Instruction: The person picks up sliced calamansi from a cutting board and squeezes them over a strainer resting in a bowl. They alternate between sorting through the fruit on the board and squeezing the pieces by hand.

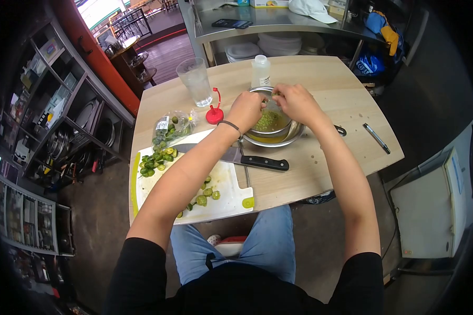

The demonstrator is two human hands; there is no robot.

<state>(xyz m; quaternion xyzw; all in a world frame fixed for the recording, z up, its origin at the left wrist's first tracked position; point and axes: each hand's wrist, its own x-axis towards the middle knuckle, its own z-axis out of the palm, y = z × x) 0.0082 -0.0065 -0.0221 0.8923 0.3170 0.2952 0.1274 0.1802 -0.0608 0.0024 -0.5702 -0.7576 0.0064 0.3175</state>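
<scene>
Both of my hands are above a metal bowl [291, 139] with a strainer-like inner vessel in it. Small green bits [269, 121] and yellowish liquid lie inside. My left hand [247, 111] is at the rim's left side, fingers pinched together. At the right side, my right hand [298, 103] is closed too, its fingertips near the left ones. Something small and greenish seems to be between the fingers, too small to name. Left of the bowl, a large knife [264, 163] lies partly on a white cutting board [228, 178] with halved Brussels sprouts [153, 163].
A bag of Brussels sprouts [169, 128], a glass of water [195, 84], a red squeeze-bottle cap [214, 114] and a clear bottle [260, 71] stand around the bowl on the wooden table [326, 79]. A marker [377, 138] lies right. Beyond is a metal counter [278, 25].
</scene>
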